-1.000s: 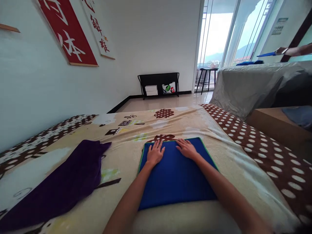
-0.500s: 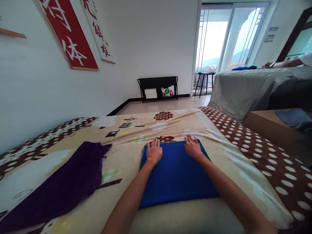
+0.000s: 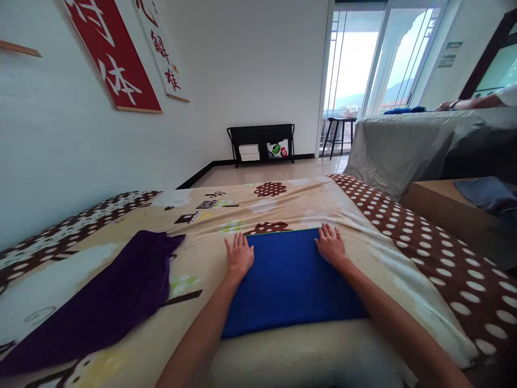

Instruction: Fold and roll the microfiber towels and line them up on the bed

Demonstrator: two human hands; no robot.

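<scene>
A blue cloth [image 3: 293,285] with a thin green edge lies spread flat on the patterned blanket [image 3: 347,205]. My left hand [image 3: 239,255] rests palm down on its far left corner, with the fingers apart. On the far right corner lies my right hand [image 3: 331,246], also flat and with its fingers spread. Neither hand grips anything. To the left, a crumpled dark purple cloth [image 3: 109,302] lies on the same blanket, apart from my left hand.
Beyond the bed stands a low black rack [image 3: 260,132] against the wall. At right are a cardboard box [image 3: 428,207] with grey-blue cloth on it, a plastic-covered table [image 3: 383,145], and another person's arm [image 3: 480,102] beside some blue fabric. A black stool [image 3: 341,121] stands by the glass door.
My hands have moved apart, the left one leftward and the right one slightly rightward, to the cloth's far corners. The purple cloth has stayed in place.
</scene>
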